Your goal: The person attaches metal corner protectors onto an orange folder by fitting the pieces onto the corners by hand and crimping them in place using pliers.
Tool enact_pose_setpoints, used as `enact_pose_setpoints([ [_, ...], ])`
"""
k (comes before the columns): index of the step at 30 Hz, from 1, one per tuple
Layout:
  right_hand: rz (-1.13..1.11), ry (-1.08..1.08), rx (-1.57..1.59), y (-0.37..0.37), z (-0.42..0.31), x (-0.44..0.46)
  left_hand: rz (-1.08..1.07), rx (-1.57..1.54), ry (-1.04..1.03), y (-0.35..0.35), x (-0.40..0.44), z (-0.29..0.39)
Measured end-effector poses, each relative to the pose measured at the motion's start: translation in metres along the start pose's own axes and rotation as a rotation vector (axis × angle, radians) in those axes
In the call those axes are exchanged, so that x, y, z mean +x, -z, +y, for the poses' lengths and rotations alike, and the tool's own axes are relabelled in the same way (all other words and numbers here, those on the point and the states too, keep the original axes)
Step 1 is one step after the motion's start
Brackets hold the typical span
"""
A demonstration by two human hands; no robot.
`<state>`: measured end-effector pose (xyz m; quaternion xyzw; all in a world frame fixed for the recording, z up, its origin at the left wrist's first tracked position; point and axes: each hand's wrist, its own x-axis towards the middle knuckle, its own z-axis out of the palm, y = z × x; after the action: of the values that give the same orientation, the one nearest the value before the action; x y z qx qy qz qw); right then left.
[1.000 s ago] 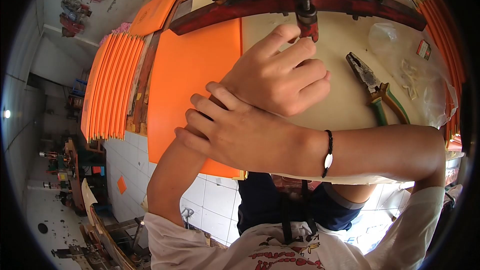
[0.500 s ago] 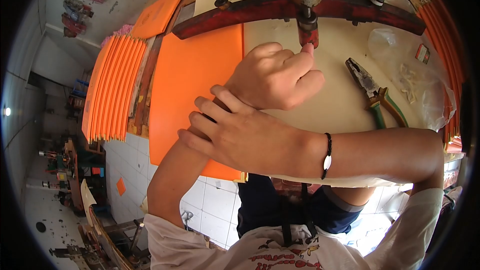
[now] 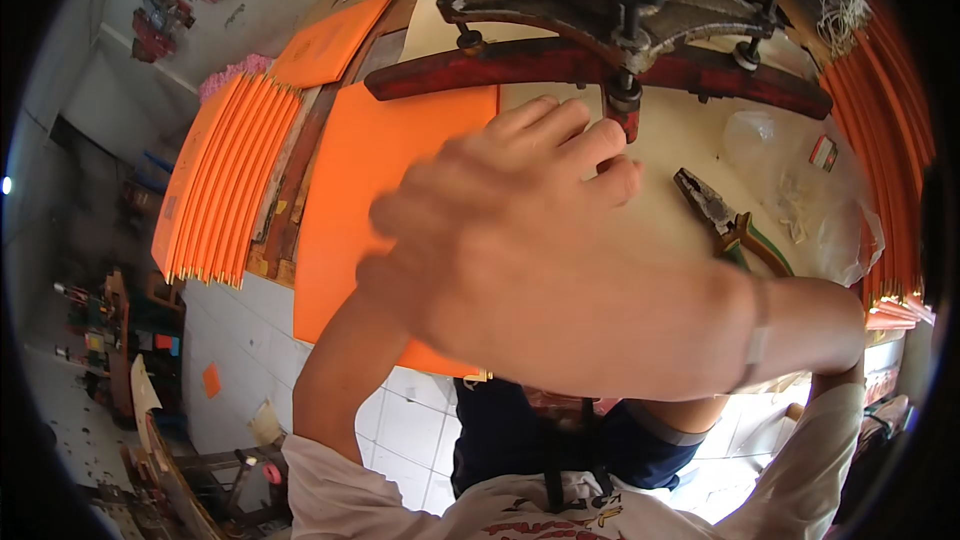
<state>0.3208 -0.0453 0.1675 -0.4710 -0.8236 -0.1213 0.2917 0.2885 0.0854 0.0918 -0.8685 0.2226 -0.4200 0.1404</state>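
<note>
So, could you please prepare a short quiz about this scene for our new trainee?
1. Which tool lies on the cream surface? A) hammer B) pliers C) scissors
2. True or false: the wristband is on the left wrist.
3. What colour is the flat panel partly hidden behind the blurred right hand?

Key: 1. B. 2. False: the wristband is on the right one. 3. Orange.

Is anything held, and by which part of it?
No held object is visible. The right hand overlaps the left hand at the wrist; blur hides whether it grips.
</note>
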Motion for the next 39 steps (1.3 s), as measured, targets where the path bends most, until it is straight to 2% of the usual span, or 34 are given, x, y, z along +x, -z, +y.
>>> enact_pose_setpoints([
  [4,0.175,0.075,-0.284,0.017,0.039,-0.007,0.079,-0.021,-0.005,0.001,0.0,-0.003],
  [8,-0.04,-0.058,-0.104,0.049,0.064,-0.022,0.188,-0.082,0.005,-0.005,0.001,0.001],
  [10,-0.144,-0.09,-0.144,0.069,0.049,-0.016,0.251,-0.071,-0.016,-0.015,0.002,0.002],
  [11,-0.197,-0.104,-0.164,0.079,0.041,-0.013,0.242,-0.041,-0.021,-0.016,0.001,0.002],
  [12,-0.157,-0.12,-0.167,0.079,0.03,-0.012,0.235,-0.012,-0.026,-0.016,0.0,0.002],
  [15,-0.244,-0.397,0.057,0.081,0.026,-0.002,0.151,-0.033,-0.003,-0.015,-0.008,0.003],
  [17,-0.297,-0.466,0.128,0.08,0.033,-0.002,0.105,-0.1,0.058,-0.015,-0.011,0.006],
  [21,-0.26,-0.226,-0.05,0.061,0.051,-0.02,0.181,-0.15,0.116,-0.015,-0.006,0.009],
  [23,-0.308,-0.234,-0.088,0.061,0.048,-0.018,0.223,-0.169,0.116,-0.016,-0.004,0.01],
  [25,-0.392,-0.347,-0.059,0.064,0.037,-0.008,0.212,-0.244,0.148,-0.016,-0.006,0.013],
  [27,-0.411,-0.407,-0.011,0.059,0.041,-0.008,0.211,-0.19,0.096,-0.012,-0.003,0.01],
  [31,-0.377,-0.311,0.005,0.07,0.028,0.003,0.278,-0.134,0.019,-0.018,-0.003,0.005],
  [33,-0.368,-0.282,0.002,0.072,0.027,0.005,0.232,-0.184,0.049,-0.018,-0.007,0.006],
  [39,-0.367,-0.348,-0.084,0.064,0.04,-0.008,0.222,-0.109,0.019,-0.015,-0.006,0.006],
])
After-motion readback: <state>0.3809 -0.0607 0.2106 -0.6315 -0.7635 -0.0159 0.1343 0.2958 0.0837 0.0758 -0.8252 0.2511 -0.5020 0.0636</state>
